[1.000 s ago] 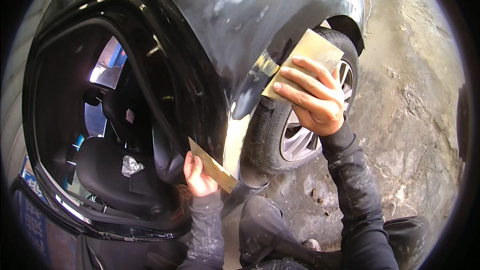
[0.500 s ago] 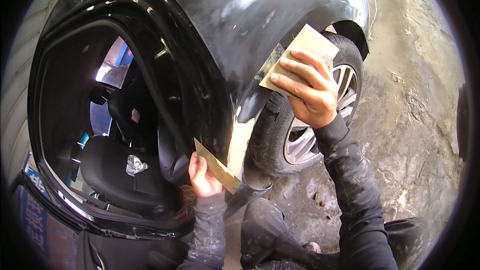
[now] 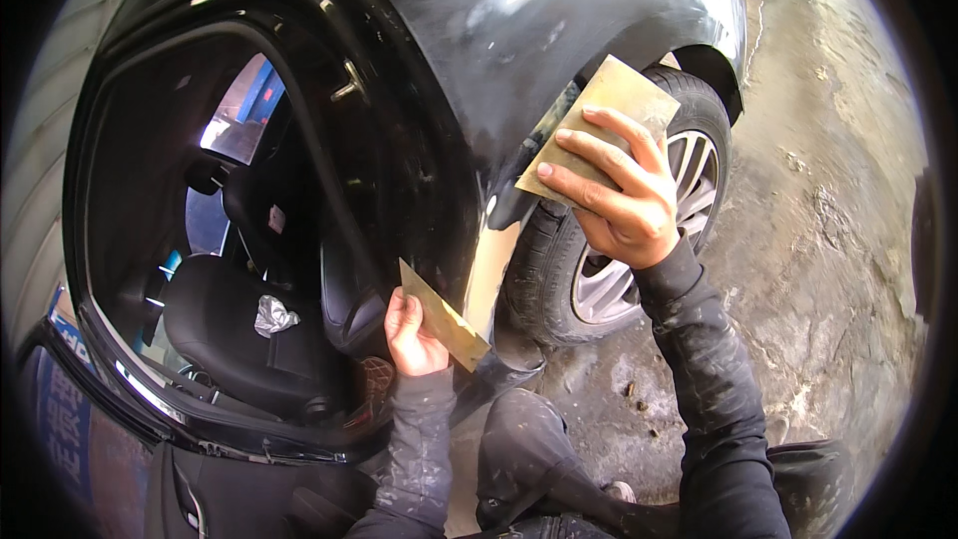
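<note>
My right hand [image 3: 624,190] grips a tan rectangular sheet [image 3: 624,90] from above, fingers spread across its face, at the black car's rear panel [image 3: 419,0] by the wheel arch. A narrow dark, patchy strip shows left of the sheet, and a pale beige patch [image 3: 489,269] runs down the arch below. Lower down, my left hand [image 3: 414,334] pinches a second thin tan sheet [image 3: 439,314] on edge between thumb and fingers, beside the door opening. Whether either sheet touches the bodywork I cannot tell.
An open door frame [image 3: 95,170] shows dark seats [image 3: 215,319] with a crumpled silver item [image 3: 274,314]. The wheel [image 3: 609,294] sits under the arch on stained concrete [image 3: 818,289]. My bent knee [image 3: 514,449] is low in the centre, and a blue board [image 3: 60,429] stands at lower left.
The view has shifted slightly, moving the car rightward in the picture. My right hand has moved a little left relative to the wheel; my left hand and its sheet have risen slightly.
</note>
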Action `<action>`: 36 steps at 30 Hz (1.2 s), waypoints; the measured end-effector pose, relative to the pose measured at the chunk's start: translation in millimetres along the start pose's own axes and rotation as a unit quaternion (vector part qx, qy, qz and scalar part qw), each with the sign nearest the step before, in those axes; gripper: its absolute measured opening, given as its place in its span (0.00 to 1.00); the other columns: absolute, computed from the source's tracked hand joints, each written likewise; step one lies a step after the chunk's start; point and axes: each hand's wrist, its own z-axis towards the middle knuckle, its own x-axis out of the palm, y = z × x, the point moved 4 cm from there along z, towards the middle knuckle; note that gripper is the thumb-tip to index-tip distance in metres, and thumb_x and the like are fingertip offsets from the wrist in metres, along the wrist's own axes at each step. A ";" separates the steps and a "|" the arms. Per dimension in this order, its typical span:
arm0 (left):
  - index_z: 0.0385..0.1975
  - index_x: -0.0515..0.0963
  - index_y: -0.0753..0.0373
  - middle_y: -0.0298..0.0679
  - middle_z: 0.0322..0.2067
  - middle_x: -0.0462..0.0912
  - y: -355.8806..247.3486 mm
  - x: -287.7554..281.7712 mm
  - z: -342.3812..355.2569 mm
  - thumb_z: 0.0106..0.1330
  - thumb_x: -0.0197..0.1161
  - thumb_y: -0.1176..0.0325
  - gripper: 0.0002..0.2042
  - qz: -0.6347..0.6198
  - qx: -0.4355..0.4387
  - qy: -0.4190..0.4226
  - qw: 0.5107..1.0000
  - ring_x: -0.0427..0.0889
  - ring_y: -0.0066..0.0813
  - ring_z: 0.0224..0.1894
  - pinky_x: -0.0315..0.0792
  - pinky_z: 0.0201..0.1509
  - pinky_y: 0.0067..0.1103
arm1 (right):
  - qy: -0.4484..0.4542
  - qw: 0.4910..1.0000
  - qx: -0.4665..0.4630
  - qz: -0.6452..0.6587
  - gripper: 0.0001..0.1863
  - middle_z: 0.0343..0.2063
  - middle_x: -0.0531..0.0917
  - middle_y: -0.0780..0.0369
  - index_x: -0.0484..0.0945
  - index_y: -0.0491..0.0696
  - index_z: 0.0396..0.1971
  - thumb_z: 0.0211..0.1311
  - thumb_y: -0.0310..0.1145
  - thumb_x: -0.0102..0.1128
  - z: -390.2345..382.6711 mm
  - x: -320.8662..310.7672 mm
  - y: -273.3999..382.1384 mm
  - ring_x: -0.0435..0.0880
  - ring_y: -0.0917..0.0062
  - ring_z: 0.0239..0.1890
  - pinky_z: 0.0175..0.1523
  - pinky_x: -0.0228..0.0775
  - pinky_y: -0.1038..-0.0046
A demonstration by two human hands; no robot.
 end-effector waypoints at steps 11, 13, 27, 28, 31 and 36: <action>0.57 0.79 0.63 0.40 0.50 0.92 1.9 -2.1 0.6 0.84 0.55 0.71 0.09 -0.009 -0.006 -0.008 1.000 0.93 0.31 0.45 0.88 0.48 0.27 | -0.031 0.999 -0.020 0.018 0.29 0.53 0.89 0.65 0.94 0.62 0.49 0.40 0.27 0.77 8.4 21.9 4.6 0.84 0.57 0.61 0.55 0.77 0.55; 0.57 0.79 0.62 0.41 0.49 0.92 2.6 -2.8 1.0 0.84 0.55 0.72 0.09 -0.013 -0.018 -0.003 1.000 0.93 0.32 0.42 0.89 0.43 0.28 | -0.047 0.998 -0.006 0.035 0.30 0.52 0.90 0.65 0.94 0.62 0.49 0.38 0.27 0.77 3.3 24.7 4.7 0.84 0.57 0.60 0.57 0.77 0.56; 0.52 0.78 0.63 0.42 0.47 0.91 -4.7 10.4 -3.1 0.83 0.58 0.71 0.06 -0.031 -0.043 -0.021 0.998 0.92 0.34 0.47 0.88 0.53 0.31 | -0.033 0.998 0.027 0.036 0.29 0.53 0.89 0.67 0.94 0.63 0.49 0.40 0.26 0.76 -38.8 23.6 11.1 0.84 0.60 0.61 0.58 0.74 0.53; 0.52 0.78 0.63 0.42 0.48 0.91 -5.0 11.6 -4.7 0.83 0.58 0.71 0.06 -0.032 -0.051 -0.005 0.998 0.92 0.34 0.48 0.88 0.53 0.32 | -0.011 0.999 0.035 0.036 0.29 0.54 0.89 0.68 0.94 0.64 0.49 0.40 0.27 0.75 -40.9 22.1 10.8 0.84 0.60 0.61 0.58 0.73 0.53; 0.53 0.78 0.63 0.41 0.48 0.91 -4.9 7.6 -14.4 0.82 0.59 0.72 0.06 -0.059 -0.070 -0.012 0.996 0.92 0.35 0.48 0.87 0.54 0.32 | 0.007 0.999 0.038 -0.009 0.27 0.54 0.89 0.68 0.94 0.63 0.48 0.43 0.27 0.73 -46.6 7.9 8.9 0.84 0.62 0.61 0.57 0.71 0.52; 0.58 0.78 0.63 0.41 0.52 0.90 -6.3 2.0 -44.9 0.81 0.60 0.74 0.10 -0.052 -0.076 0.040 0.995 0.91 0.33 0.52 0.85 0.58 0.28 | -0.007 1.000 0.018 -0.012 0.27 0.53 0.89 0.68 0.93 0.65 0.49 0.44 0.29 0.75 -37.2 0.1 10.0 0.84 0.62 0.61 0.54 0.73 0.53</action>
